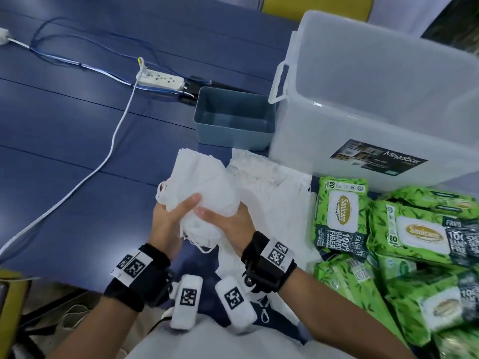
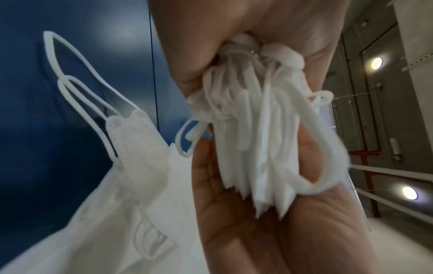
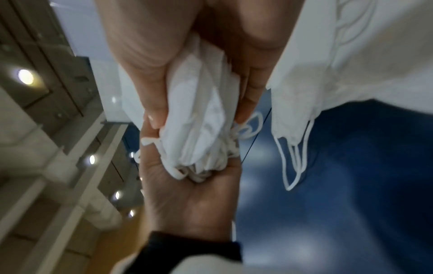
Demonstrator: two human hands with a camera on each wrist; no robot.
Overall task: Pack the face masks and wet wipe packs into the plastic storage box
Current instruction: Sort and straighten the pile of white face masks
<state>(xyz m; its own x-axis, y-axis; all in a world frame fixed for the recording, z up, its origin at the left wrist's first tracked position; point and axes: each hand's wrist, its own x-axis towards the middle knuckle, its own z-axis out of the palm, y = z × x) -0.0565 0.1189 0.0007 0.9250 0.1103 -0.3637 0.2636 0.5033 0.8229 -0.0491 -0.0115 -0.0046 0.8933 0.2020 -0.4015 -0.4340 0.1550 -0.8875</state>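
1. Both hands are clamped on one bundle: your left hand (image 1: 169, 218) and right hand (image 1: 228, 224) wrap the lower, ear-loop end of the stack of white folded fabric face masks (image 1: 202, 177), thumbs on top.
2. Left wrist view: the loops and folded mask edges are bunched in the grip, and one loop hangs free past the palm. Right wrist view shows the same bunch pinched from the other side.
3. Stack's long axis runs up and away from you, with the free end fanning out above your hands.
4. More loose white masks (image 1: 269, 187) lie on the blue table (image 1: 64, 125) just right of the bundle, a few underneath it.
5. Key relation: the big translucent plastic storage box with a white handle (image 1: 375, 94) sits ahead and to your right, opening up. Your right hand is the nearer one, so I'd expect the carry to go right and forward over the near wall.
6. Small grey-blue open bin (image 1: 233, 117) stands just left of the box, touching or nearly; don't drop there.
7. Green wet wipe packs (image 1: 404, 242) are piled at right, in front of the box, none packed as far as I can see. Box interior isn't readable through the wall.
8. Risk: dangling loops could snag on the rim.
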